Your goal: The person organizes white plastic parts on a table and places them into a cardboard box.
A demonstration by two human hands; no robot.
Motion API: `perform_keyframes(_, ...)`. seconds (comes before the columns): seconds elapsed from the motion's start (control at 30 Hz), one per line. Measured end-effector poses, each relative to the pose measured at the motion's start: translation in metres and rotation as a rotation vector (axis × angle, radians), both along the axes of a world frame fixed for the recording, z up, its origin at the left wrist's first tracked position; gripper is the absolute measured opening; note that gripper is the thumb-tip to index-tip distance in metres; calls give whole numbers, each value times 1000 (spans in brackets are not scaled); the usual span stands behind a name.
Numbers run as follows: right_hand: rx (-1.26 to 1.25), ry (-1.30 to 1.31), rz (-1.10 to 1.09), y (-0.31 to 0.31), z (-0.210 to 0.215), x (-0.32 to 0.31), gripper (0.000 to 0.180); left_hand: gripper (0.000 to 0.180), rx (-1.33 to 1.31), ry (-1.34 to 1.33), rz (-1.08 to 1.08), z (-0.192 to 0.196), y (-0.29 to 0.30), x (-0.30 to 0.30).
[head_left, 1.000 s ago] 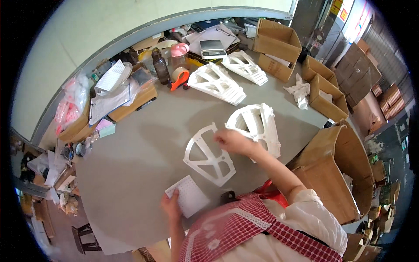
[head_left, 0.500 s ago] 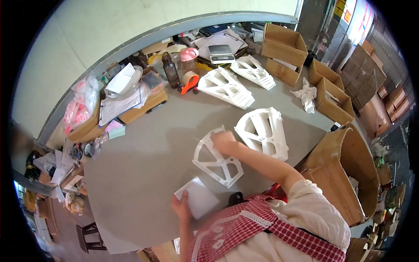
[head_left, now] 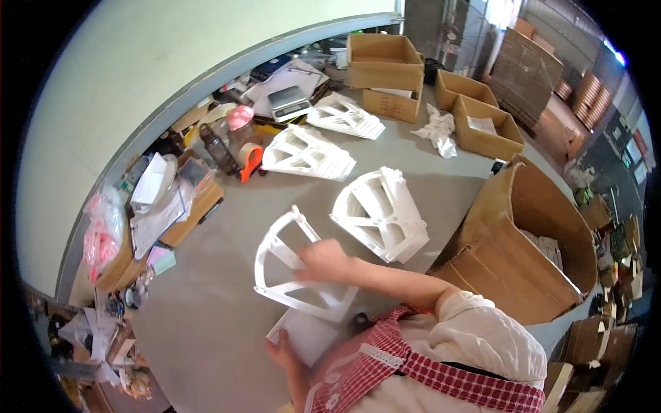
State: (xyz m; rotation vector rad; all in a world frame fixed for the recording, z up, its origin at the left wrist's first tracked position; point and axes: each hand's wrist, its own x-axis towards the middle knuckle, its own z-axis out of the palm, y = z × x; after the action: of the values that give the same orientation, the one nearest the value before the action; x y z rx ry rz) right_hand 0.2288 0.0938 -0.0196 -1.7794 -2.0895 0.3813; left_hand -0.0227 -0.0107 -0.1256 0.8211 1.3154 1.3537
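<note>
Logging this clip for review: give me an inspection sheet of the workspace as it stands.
Surface: grey table, bare in the middle.
Job's things: white fan-shaped frame; flat white pad at the near edge.
Clutter: more white frames, tape dispenser, bottles, papers by the wall.
Hands: right hand on the frame; left hand on the pad.
Cables: nothing seen.
Surroundings: open cardboard boxes, stacked cartons far right.

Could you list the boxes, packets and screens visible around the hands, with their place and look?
Tall cardboard box: right of the table, brown, open.
Three shallow cardboard boxes: far table edge, brown, open.
Digital scale: far edge, grey, small dark screen.
Plastic bag: left edge, clear, pink contents.
White packet: under left hand.
</note>
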Motion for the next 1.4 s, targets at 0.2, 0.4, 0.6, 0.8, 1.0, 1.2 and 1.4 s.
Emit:
perform_keyframes(0.2,-66,-64,-316,3,21,104,44,28,-25,5,-32,-19,3,-8)
perform_keyframes(0.4,-6,-84,-554,-33,-20,179,39,27,-47,14,-42,2,3,-4)
perform_keyframes(0.6,161,-58,-636,-53,-30,189,40,35,-83,-58,-104,19,31,-4)
perform_keyframes(0.8,170,15,-752,-52,-53,197,37,73,288,902,-222,9,89,9)
perform_keyframes(1.0,147,-279,-767,-41,-44,194,24,61,597,1105,-538,43,93,89)
perform_keyframes(1.2,150,-222,-728,-35,-30,195,20,49,420,770,-761,40,77,162)
perform_keyframes(1.4,118,-234,-730,-41,-34,208,34,42,194,396,-769,22,91,213)
